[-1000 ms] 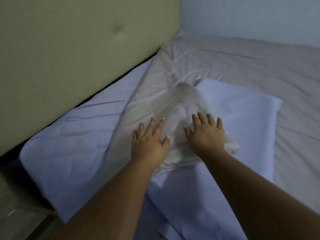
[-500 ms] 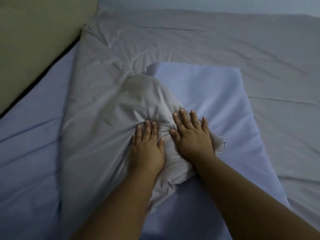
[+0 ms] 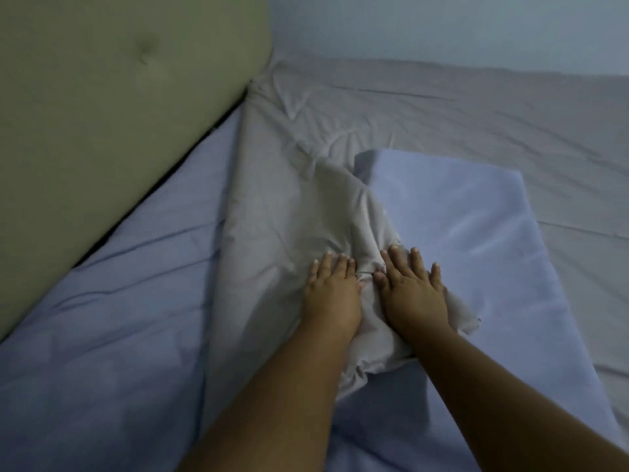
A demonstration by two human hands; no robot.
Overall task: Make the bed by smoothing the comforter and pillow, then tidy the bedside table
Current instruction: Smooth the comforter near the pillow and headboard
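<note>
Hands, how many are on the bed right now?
2. The left hand lies flat on the bunched grey comforter. The right hand is pressed beside it, near the blue pillow. No other hands show.

Dim, bluish, soft light; slightly blurred, with wide-angle edge distortion.

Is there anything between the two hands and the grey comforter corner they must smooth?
Nothing visible. The left hand and right hand lie flat, palms down, directly on the bunched grey comforter corner, which overlaps the light blue pillow.
</note>
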